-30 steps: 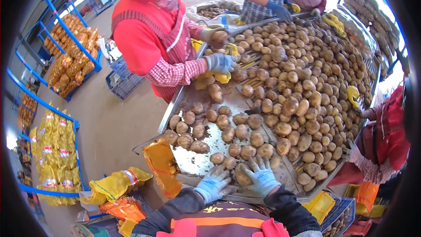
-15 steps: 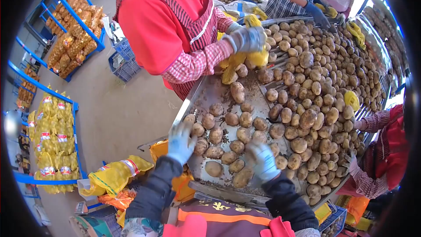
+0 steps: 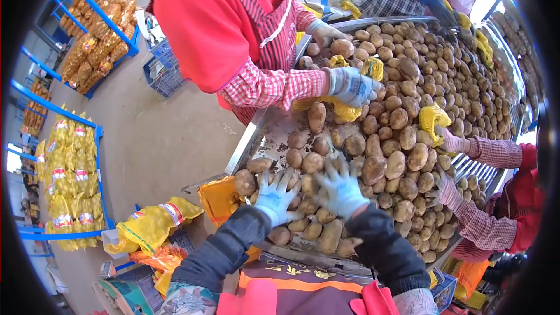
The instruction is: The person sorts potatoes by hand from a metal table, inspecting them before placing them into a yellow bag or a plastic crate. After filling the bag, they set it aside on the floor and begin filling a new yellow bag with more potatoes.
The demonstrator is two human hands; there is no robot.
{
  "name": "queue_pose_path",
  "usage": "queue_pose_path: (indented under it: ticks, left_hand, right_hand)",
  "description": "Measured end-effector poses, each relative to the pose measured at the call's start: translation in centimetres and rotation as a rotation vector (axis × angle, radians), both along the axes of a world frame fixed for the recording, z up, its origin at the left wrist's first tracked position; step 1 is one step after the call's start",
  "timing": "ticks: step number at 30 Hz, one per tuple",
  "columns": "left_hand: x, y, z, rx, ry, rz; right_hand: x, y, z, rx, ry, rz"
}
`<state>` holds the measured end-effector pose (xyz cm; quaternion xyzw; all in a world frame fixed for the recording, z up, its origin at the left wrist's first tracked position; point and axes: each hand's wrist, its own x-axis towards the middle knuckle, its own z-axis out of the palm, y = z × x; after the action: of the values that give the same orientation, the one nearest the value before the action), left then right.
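My left hand [image 3: 276,198], in a pale blue glove, lies on potatoes with its fingers spread. Close beside it, my right hand [image 3: 341,189] in a matching glove also has its fingers spread over potatoes. Neither hand is closed round one. Several loose potatoes [image 3: 330,237] sit between my wrists and near the front edge of the metal sorting table [image 3: 269,131]. A bigger heap of potatoes [image 3: 429,163] covers the right side. Just left of my left hand, an orange bag [image 3: 217,193] hangs at the table edge with potatoes in its mouth.
Across the table a co-worker in red [image 3: 204,29] has gloved hands on potatoes and a yellow mesh bag [image 3: 344,109]. From the right, another person's hands reach in with a yellow mesh piece [image 3: 434,122]. Filled yellow sacks [image 3: 70,181] stand on a blue rack at left.
My left hand has moved right and my right hand slightly left and up, so they are closer together. The co-worker's hand with the yellow bag moved right; the person at right now grips yellow mesh.
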<state>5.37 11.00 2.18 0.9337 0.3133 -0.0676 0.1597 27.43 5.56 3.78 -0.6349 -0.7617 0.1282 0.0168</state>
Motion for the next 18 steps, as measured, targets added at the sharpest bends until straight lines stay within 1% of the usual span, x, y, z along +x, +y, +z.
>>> queue_pose_path:
  ticks: [2, 4, 5, 6, 7, 8, 10, 12, 14, 15, 16, 18]
  left_hand:
    - [-1.7, -1.4, 0.0, 0.011, -0.043, -0.022]
    - [-3.0, -3.1, 0.1, 0.018, -0.059, -0.02]
    - [-3.5, -4.0, 0.1, 0.003, -0.111, -0.015]
    - [-4.0, -4.8, 0.1, -0.01, -0.163, -0.013]
    - [-4.5, -5.7, 0.0, -0.025, -0.155, -0.025]
    - [-4.8, -6.9, -0.4, -0.024, -0.156, -0.023]
    - [-5.2, -8.5, -0.6, 0.01, -0.16, -0.103]
    - [-4.5, -8.8, -1.2, -0.012, -0.114, -0.081]
    - [-3.5, -8.4, -2.4, 0.055, -0.128, -0.021]
    - [-2.9, -8.4, -2.2, 0.105, -0.219, 0.045]
    - [-2.6, -8.2, -2.0, 0.113, -0.218, 0.054]
    - [-2.4, -8.1, -1.0, 0.063, -0.517, 0.019]
  right_hand:
    - [-0.6, -3.1, -0.2, 0.027, -0.001, 0.11]
    - [-0.8, -5.7, 1.4, -0.054, -0.009, 0.161]
    - [-0.8, -7.3, 2.1, -0.053, -0.008, 0.162]
    - [-0.7, -8.9, 2.6, -0.083, 0.054, 0.146]
    - [-0.5, -10.4, 2.7, -0.113, 0.115, 0.129]
    - [-0.4, -11.8, 2.6, -0.111, 0.114, 0.131]
    - [-0.2, -13.9, 2.2, -0.157, 0.132, 0.188]
    - [-0.5, -13.6, 1.0, -0.165, 0.103, 0.218]
    - [-1.6, -12.0, 0.9, -0.166, 0.128, 0.18]
    - [-2.3, -11.3, 0.5, -0.167, 0.128, 0.163]
    - [-2.9, -10.5, 0.1, -0.16, 0.126, 0.173]
    - [-4.1, -9.3, -0.8, -0.147, 0.141, 0.103]
